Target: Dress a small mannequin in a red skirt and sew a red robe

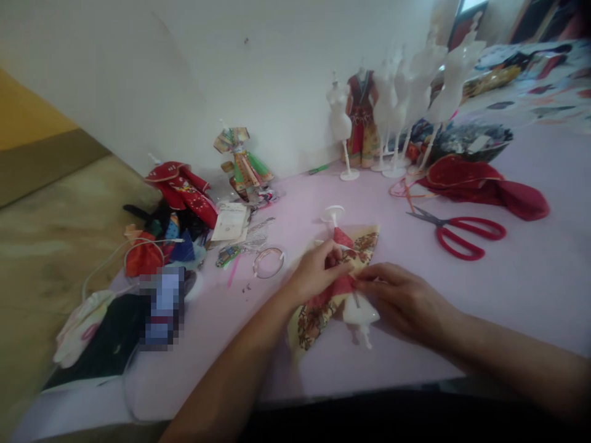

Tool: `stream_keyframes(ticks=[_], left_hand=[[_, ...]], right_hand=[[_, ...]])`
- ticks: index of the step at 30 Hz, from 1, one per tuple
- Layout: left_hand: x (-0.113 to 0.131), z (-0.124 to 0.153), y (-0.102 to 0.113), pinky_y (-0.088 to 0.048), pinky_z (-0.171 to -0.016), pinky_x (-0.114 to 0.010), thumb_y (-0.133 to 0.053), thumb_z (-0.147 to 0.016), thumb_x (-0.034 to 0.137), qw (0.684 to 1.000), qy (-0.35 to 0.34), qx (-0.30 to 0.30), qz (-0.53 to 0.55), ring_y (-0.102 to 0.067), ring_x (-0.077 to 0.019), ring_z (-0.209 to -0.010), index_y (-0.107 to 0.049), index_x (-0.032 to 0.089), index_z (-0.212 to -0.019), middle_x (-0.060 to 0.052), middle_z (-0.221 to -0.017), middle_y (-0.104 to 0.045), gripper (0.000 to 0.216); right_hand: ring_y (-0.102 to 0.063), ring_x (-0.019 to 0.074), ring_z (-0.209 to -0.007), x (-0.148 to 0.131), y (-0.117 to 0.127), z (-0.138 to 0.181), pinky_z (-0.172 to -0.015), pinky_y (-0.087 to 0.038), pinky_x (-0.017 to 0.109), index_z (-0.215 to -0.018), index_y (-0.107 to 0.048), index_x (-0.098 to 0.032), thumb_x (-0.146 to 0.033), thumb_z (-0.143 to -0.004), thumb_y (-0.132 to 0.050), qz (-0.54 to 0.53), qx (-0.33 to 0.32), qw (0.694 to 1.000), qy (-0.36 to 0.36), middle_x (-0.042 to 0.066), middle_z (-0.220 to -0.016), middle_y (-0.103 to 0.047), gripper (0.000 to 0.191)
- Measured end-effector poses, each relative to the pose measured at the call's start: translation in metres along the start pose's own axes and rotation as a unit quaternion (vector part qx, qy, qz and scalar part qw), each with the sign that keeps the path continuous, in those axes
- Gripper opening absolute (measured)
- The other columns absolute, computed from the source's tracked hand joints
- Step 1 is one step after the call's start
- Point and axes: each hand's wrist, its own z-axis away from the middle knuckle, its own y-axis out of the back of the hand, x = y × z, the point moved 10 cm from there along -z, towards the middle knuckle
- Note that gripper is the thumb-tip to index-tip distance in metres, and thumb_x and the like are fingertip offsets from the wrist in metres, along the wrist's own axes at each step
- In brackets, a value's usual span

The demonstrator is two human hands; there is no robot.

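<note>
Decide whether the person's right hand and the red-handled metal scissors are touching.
Apart. The head view shows a strip of pale lilac tabletop between the right hand and the scissors.

My bare left hand (323,269) hides part of the cream-and-red floral cloth (313,322); 1 blue rectangular object (164,304) is pixelated beyond telling.

The pale lilac table (295,203) carries red-handled scissors (444,222) at three o'clock, white mannequins (339,117) around one and a green-skirted figure (244,162) around ten.
</note>
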Motion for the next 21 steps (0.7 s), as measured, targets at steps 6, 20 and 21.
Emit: stream_keyframes(ticks=[6,20,21], left_hand=[[-0.0048,0.0004,0.0003,-0.041,-0.069,-0.026,-0.062,-0.091,0.036,0.999,-0.010,0.007,0.038,-0.048,-0.0119,-0.071,-0.053,0.021,-0.084,0.004,-0.077,-0.052,0.019],[0.0022,0.0058,-0.0029,-0.037,-0.066,-0.026,-0.066,-0.088,0.044,1.000,-0.008,-0.014,0.019,-0.046,-0.0116,-0.069,-0.053,0.021,-0.090,0.004,-0.077,-0.051,0.027],[0.0017,0.0058,-0.0032,-0.037,-0.065,-0.026,-0.067,-0.087,0.045,1.000,-0.007,-0.020,0.022,-0.046,-0.0114,-0.069,-0.052,0.021,-0.090,0.004,-0.076,-0.050,0.028]], right_hand=[[-0.060,0.0251,-0.111,0.0003,0.0086,0.0005,-0.094,-0.054,0.045,-0.127,-0.061,-0.016,-0.004,-0.089,-0.046,0.039,0.034,0.999,0.011,0.014,-0.124,-0.065,0.043],[-0.061,0.0301,-0.100,-0.0010,0.0061,0.0043,-0.083,-0.050,0.048,-0.122,-0.065,-0.017,-0.001,-0.082,-0.050,0.146,0.019,0.988,0.033,0.013,-0.118,-0.069,0.046],[-0.061,0.0296,-0.098,-0.0016,0.0072,0.0045,-0.082,-0.050,0.047,-0.122,-0.065,-0.016,0.000,-0.082,-0.050,0.146,0.024,0.988,0.037,0.013,-0.117,-0.069,0.046]])
